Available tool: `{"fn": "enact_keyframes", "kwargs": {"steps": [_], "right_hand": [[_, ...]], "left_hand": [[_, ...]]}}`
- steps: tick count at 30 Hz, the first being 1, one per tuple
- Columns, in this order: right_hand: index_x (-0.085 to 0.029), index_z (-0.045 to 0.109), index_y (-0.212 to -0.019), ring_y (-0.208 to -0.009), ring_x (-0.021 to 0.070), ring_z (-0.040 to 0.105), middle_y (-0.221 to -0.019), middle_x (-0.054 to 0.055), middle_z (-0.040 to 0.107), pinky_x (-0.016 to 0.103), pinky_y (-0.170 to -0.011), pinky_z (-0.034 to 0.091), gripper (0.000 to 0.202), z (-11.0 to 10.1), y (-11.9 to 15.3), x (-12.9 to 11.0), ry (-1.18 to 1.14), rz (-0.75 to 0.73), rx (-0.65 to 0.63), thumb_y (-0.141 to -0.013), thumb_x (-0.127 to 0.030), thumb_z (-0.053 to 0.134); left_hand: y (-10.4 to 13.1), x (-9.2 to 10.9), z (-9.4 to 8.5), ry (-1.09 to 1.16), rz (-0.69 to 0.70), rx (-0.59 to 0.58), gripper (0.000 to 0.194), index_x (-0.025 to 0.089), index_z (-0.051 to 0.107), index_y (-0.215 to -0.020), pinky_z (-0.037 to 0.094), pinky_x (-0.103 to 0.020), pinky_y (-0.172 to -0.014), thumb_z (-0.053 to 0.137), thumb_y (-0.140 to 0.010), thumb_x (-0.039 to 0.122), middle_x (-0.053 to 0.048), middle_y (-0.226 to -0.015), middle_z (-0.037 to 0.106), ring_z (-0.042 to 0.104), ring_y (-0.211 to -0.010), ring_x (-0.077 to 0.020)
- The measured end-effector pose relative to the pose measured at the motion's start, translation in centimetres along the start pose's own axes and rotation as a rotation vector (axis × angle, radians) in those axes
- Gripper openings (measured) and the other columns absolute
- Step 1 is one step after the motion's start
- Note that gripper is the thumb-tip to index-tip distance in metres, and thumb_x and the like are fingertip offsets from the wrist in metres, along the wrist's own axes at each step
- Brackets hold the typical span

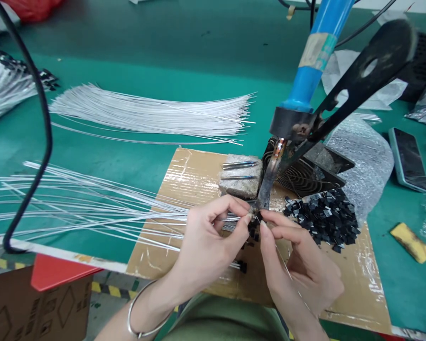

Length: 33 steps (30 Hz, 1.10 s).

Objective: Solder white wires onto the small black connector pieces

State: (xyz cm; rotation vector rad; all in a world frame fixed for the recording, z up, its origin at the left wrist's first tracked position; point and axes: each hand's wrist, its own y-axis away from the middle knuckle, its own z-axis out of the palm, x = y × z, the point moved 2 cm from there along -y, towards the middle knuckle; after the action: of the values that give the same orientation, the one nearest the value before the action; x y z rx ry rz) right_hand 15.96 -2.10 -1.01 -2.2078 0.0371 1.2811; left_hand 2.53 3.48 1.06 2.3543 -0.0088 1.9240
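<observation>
Two hands meet fingertip to fingertip in the head view, at the near side of a hot-tool tip (268, 182) that slants down from the upper right. The left hand (209, 244) appears pinched on a white wire (231, 218), though its exact hold is partly hidden; the right hand (300, 263) pinches a small black piece (256, 219), with a thin strand (287, 272) running back across it. That piece lies between both sets of fingertips, neither clearly nearer. The wire's long axis runs leftward, roughly with the loose wires (92, 203). Room is tight: a grey block (241, 184) sits beyond the left fingers, a black heap (323, 218) beside the right. The cardboard (355, 293) ends before the person's lap; the green desk (199, 76) stretches wider beyond.
</observation>
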Motion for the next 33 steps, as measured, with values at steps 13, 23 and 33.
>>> {"fn": "enact_keyframes", "kwargs": {"steps": [13,23,33], "right_hand": [[-0.021,0.071,-0.092,-0.082,0.0186,0.081,-0.101,0.005,0.084,0.026,-0.08,0.065,0.017,0.22,0.26,0.04,-0.022,0.016,0.039,-0.086,-0.007,0.078],[-0.02,0.071,-0.092,-0.079,0.0185,0.082,-0.097,0.005,0.084,0.026,-0.078,0.068,0.019,0.03,-0.37,-0.15,-0.005,-0.045,0.023,-0.085,-0.004,0.078],[-0.02,0.072,-0.092,-0.081,0.018,0.081,-0.097,0.004,0.083,0.026,-0.078,0.067,0.018,0.01,0.11,0.28,-0.001,-0.048,0.026,-0.085,-0.005,0.078]], "left_hand": [[0.0,-0.24,0.02,-0.011,0.008,-0.01,0.012,0.018,0.069,-0.069,0.048,-0.021,-0.057,0.067,-0.081,0.015,-0.002,-0.074,0.076,0.067,-0.066,-0.0137],[0.17,-0.14,-0.16,0.012,0.021,-0.009,0.012,0.018,0.068,-0.071,0.051,-0.02,-0.06,0.068,-0.081,0.012,-0.002,-0.076,0.076,0.069,-0.069,-0.0134],[-0.02,-0.31,-0.01,0.001,0.015,-0.024,0.012,0.017,0.068,-0.07,0.05,-0.018,-0.059,0.066,-0.081,0.013,-0.001,-0.074,0.075,0.067,-0.066,-0.0119]]}}
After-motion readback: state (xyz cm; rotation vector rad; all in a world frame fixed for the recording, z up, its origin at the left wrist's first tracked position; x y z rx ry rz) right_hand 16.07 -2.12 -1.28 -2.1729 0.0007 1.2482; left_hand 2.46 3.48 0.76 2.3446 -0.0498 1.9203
